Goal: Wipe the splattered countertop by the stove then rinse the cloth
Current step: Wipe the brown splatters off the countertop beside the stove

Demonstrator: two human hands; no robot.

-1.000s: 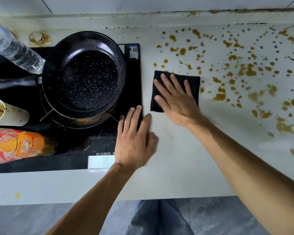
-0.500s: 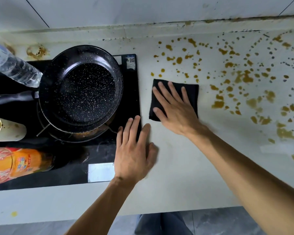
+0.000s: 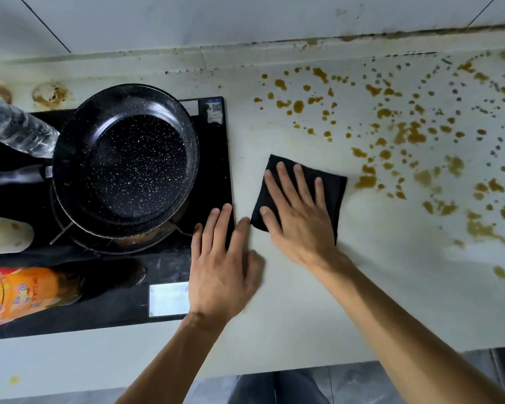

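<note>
A black cloth (image 3: 331, 193) lies flat on the pale countertop (image 3: 370, 272), just right of the stove (image 3: 213, 170). My right hand (image 3: 298, 220) presses down on it, palm flat and fingers spread, covering most of it. Brown splatters (image 3: 391, 141) dot the counter behind and to the right of the cloth, out to the right edge of view. My left hand (image 3: 222, 269) rests flat and holds nothing, its fingertips on the stove's right edge and its thumb on the counter, close to the cloth's near left corner.
A black speckled frying pan (image 3: 123, 161) sits on the stove with its handle pointing left. A clear water bottle (image 3: 15, 126), a pale cup (image 3: 3, 234) and an orange-labelled bottle (image 3: 21, 293) stand at the left. The counter's front edge runs below my wrists.
My right hand has slid the cloth a little toward me and turned it slightly clockwise. My left hand has stayed in place. The view has tilted so that more wall shows.
</note>
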